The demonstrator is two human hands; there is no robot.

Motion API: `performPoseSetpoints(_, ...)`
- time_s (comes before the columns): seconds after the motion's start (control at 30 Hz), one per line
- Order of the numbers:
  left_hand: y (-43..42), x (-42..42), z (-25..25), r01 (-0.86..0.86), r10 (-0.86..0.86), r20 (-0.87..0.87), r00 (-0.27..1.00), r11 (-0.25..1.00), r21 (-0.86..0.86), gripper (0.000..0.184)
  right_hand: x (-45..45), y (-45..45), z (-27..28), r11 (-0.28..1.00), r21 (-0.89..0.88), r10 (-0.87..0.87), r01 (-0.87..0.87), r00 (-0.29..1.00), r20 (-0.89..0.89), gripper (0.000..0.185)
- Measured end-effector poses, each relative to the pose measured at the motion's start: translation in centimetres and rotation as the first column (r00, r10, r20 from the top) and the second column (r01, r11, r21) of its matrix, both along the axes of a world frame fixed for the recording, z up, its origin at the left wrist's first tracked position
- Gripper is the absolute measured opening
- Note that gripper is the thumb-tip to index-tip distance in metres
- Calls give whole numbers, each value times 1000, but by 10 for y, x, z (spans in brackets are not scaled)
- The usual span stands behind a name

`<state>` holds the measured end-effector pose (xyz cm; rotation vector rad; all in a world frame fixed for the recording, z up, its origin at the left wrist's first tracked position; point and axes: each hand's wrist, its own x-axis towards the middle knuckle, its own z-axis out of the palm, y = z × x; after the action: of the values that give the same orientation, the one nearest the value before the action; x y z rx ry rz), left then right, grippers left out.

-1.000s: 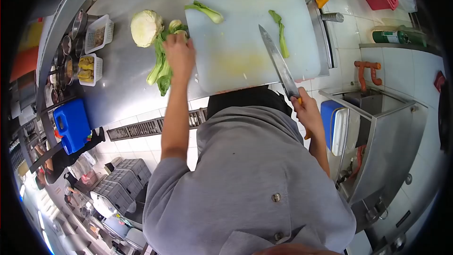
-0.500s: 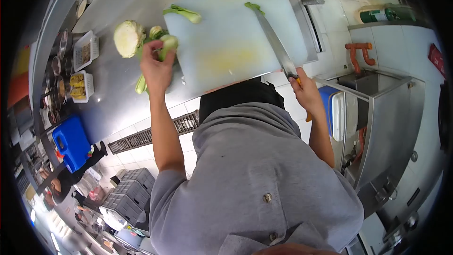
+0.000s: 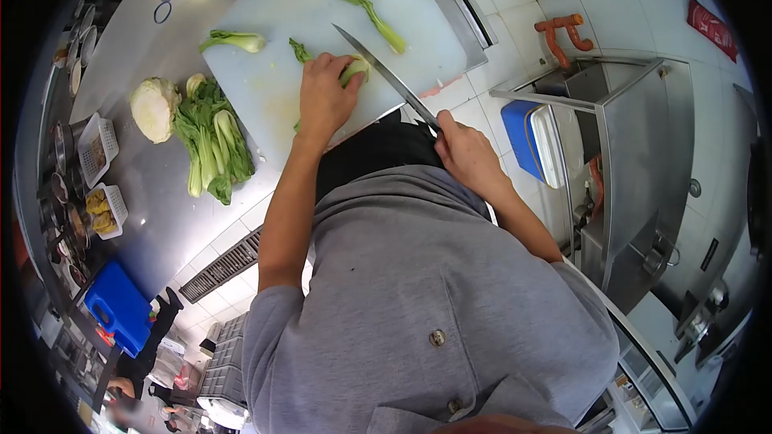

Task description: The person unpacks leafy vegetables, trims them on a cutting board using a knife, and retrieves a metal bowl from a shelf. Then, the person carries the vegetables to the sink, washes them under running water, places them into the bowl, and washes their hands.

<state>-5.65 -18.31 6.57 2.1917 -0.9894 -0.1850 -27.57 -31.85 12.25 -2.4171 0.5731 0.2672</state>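
Note:
My left hand (image 3: pixel 328 96) grips a bok choy (image 3: pixel 354 71) low on the white cutting board (image 3: pixel 273 16), its pale base beside my fingertips. My right hand (image 3: pixel 466 150) is closed on the handle of a long knife (image 3: pixel 390 79). The blade points up and left, just right of the held bok choy. Two more pieces lie on the board: a bok choy piece (image 3: pixel 241 41) at the upper left and a thin stalk (image 3: pixel 378 24) above the blade. Left of the board, a pile of bok choy (image 3: pixel 211 141) rests beside a pale cabbage (image 3: pixel 154 109) on the steel table.
Two white baskets (image 3: pixel 100 145) (image 3: pixel 116 207) stand at the table's left side, near metal bowls. A blue container (image 3: pixel 119 305) is at the lower left. Orange pipes (image 3: pixel 563 36) and a steel sink unit (image 3: pixel 643 169) are at the right. Another person (image 3: pixel 153 345) is at the lower left.
My left hand has carried a bok choy from the pile onto the board. The knife has moved left, nearer that hand, uncovering the thin stalk. The view has turned and shifted.

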Motion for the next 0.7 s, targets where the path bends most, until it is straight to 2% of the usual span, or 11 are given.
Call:
performPoseSetpoints(0.27,0,7,0,34,-35,15,999,997,62,23,4,-1,13,995,-94,36,-44,996,-80,21)
performPoseSetpoints(0.33,-3,6,5,35,-35,5,999,995,90,22,3,-2,14,982,-172,63,-83,991,-117,22)
performPoseSetpoints(0.5,-5,5,7,37,-51,97,994,989,141,20,3,-4,14,976,-193,72,-100,986,-150,21)
performPoseSetpoints(0.7,-9,7,11,64,-91,117,989,973,223,20,3,-4,15,972,-210,71,-108,982,-175,21)
